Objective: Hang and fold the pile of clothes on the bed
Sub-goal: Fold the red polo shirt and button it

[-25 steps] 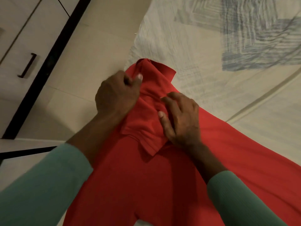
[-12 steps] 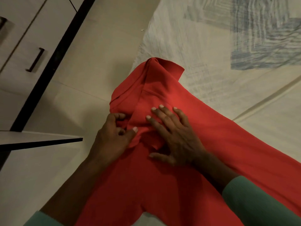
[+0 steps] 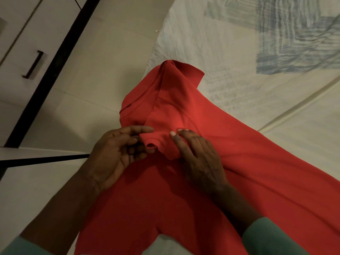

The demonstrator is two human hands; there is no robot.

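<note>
I see the red shirt (image 3: 202, 181) over the bed (image 3: 239, 52) edge, with floor (image 3: 110, 61) and cabinet (image 3: 27, 34) at left. The left hand (image 3: 114, 155) pinches the sleeve (image 3: 160, 140); the right hand (image 3: 200, 157) lies spread flat.

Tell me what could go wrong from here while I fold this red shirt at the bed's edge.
1. The red shirt lies at the edge of the bed, and its left side appears to hang over the floor; it could slide off.
2. The folded sleeve is only lightly pinched by the left hand and pressed by the right hand; it may spring open.
3. The top end is bunched, so creases may set.
</note>
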